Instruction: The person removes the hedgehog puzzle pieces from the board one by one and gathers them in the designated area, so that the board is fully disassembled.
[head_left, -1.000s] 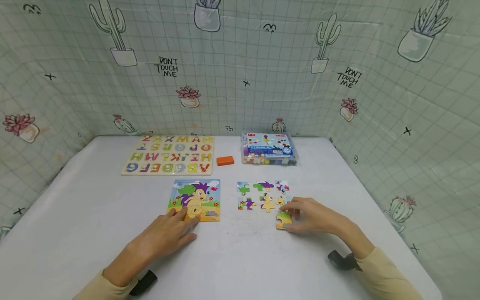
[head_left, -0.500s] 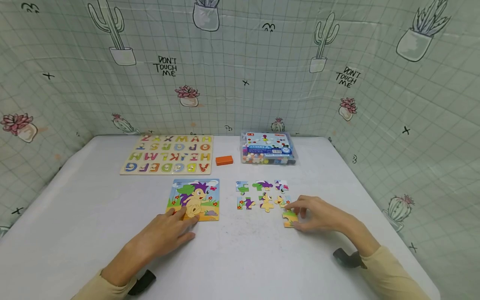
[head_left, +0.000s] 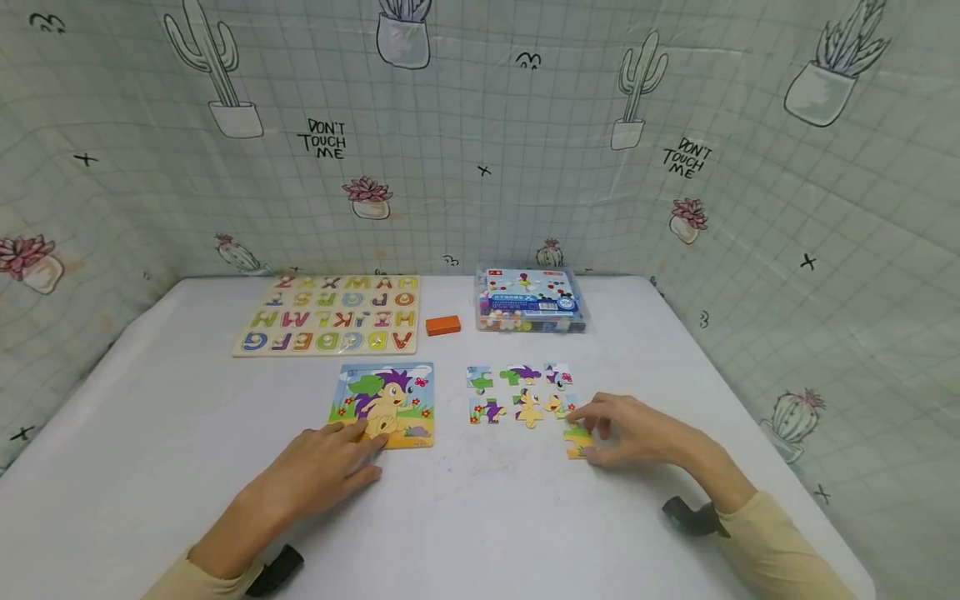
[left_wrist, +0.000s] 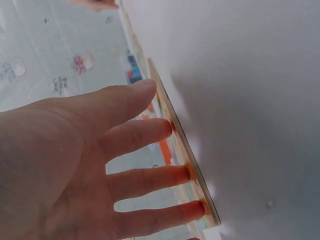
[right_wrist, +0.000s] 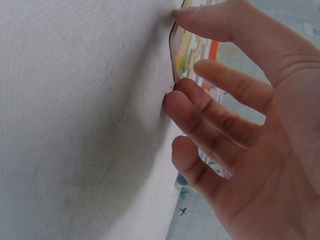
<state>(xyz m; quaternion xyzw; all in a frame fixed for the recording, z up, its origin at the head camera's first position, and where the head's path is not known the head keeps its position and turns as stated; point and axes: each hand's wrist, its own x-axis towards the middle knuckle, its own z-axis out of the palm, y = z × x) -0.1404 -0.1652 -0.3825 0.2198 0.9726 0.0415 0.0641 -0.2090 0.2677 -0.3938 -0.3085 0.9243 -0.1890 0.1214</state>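
Note:
A hedgehog picture board (head_left: 416, 417) lies flat on the table in the head view. Spread, fairly straight fingertips of my left hand (head_left: 324, 467) rest on its lower left part; in the left wrist view the board's thin edge (left_wrist: 192, 162) runs under them. My right hand (head_left: 637, 429) holds a yellow-green puzzle piece (head_left: 576, 443) at its edges, thumb near and fingers far. The right wrist view shows this piece (right_wrist: 176, 52) on the table between thumb and fingertips. Above it, loose pieces lie in two rows, among them a hedgehog-body piece (head_left: 529, 408) and a purple-spined piece (head_left: 522, 373).
A wooden alphabet board (head_left: 330, 327) lies at the back left. Right of it are an orange block (head_left: 442, 326) and a clear plastic box (head_left: 531, 300) of coloured parts. A cactus-print cloth (head_left: 480, 125) hangs around the white table (head_left: 480, 533).
My right hand has slid the yellow-green puzzle piece a little to the right, then stayed nearly still. The left hand keeps its place on the picture board. The head view shifts slightly.

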